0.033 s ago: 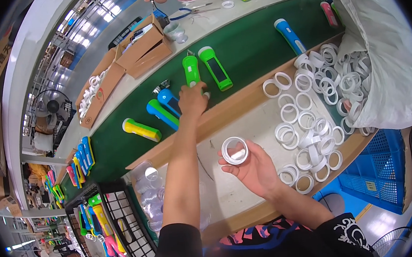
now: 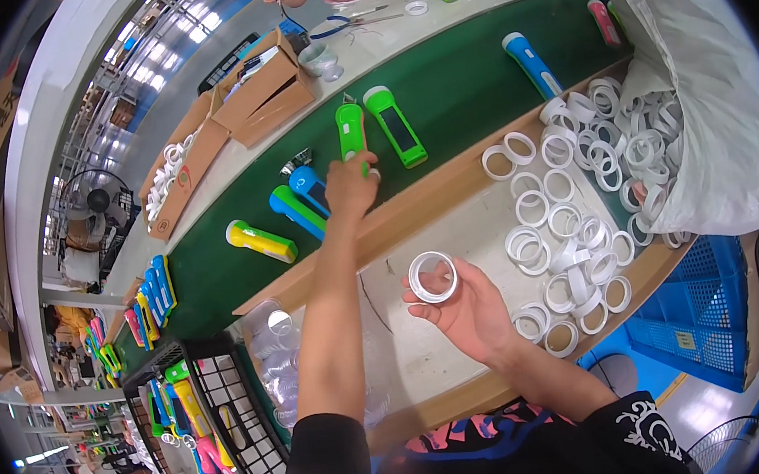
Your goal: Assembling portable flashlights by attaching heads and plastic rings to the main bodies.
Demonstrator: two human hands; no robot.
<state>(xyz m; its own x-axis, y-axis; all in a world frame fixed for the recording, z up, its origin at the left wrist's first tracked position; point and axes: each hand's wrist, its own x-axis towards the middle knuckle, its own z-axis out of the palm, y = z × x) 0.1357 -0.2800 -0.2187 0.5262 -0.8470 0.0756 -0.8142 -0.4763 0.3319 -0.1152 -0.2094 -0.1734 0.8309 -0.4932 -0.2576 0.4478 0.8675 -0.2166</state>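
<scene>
A green belt [image 2: 465,85] runs slantwise across the view, with a raised wooden edge [image 2: 448,190] between it and the pale desk [image 2: 407,343] nearer the person. The desk's middle lies open; its right part is crowded with loose white rings [image 2: 559,221], which spill from a white sack [image 2: 710,91] at the right rim. Beyond the belt a second pale bench [image 2: 468,12] carries open cardboard boxes [image 2: 263,89], one with white rings in it, though the fisheye makes it hard to be sure. At lower left a black wire basket [image 2: 223,404] holds coloured torches, and a clear bag [image 2: 277,354] of small clear parts sits just beside it. A blue crate [image 2: 720,306] stands below the desk's right corner.

On the belt lie several torches, well apart: a blue one [image 2: 532,66] far right, a green one [image 2: 397,127], a yellow-green one [image 2: 261,241] and two blue ones [image 2: 304,198] close together.

The left hand [image 2: 350,184] reaches over the wooden edge, fingers curled down onto the green torch [image 2: 350,127], gripping its near end. The right hand [image 2: 467,306] hovers over the desk's open middle, palm up, fingers half curled and pinching a white ring [image 2: 433,276] by its rim between thumb and fingertips.
</scene>
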